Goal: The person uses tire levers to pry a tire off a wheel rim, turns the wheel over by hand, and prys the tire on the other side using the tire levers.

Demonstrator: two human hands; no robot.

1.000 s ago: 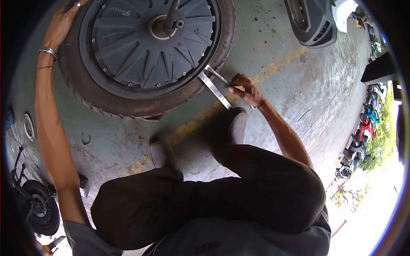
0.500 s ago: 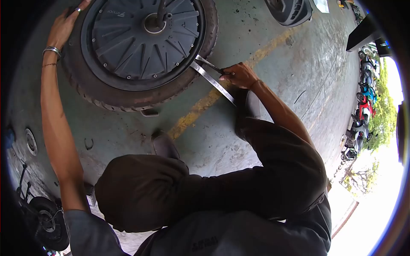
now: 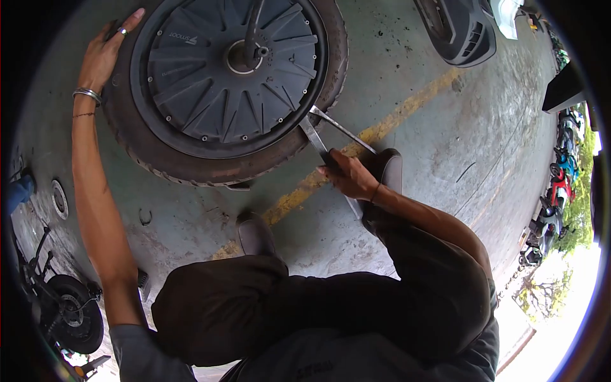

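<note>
A wheel with a dark hub motor [image 3: 184, 70] and a brown, worn tyre [image 3: 210, 170] lies flat on the floor. My left hand [image 3: 102, 60] rests at the tyre's left edge, fingers apart, holding nothing. Two metal tyre levers reach from the rim at lower right. Around the wider tyre lever [image 3: 312, 134] the fingers of my right hand [image 3: 350, 177] are closed; its far end shows below the hand. The narrower tyre lever [image 3: 347, 132] is free of both hands and slants down to my right shoe [image 3: 389, 170].
A dark plastic vehicle part [image 3: 468, 38] lies at upper right. On the left are a metal ring [image 3: 60, 199] and a small C-shaped piece [image 3: 146, 218]. Another wheel [image 3: 73, 315] stands at lower left. Parked motorcycles [image 3: 563, 172] line the right side.
My right hand has let go of the narrower tyre lever and taken hold of the wider one. The narrower lever now leans toward my right shoe. The view has shifted slightly.
</note>
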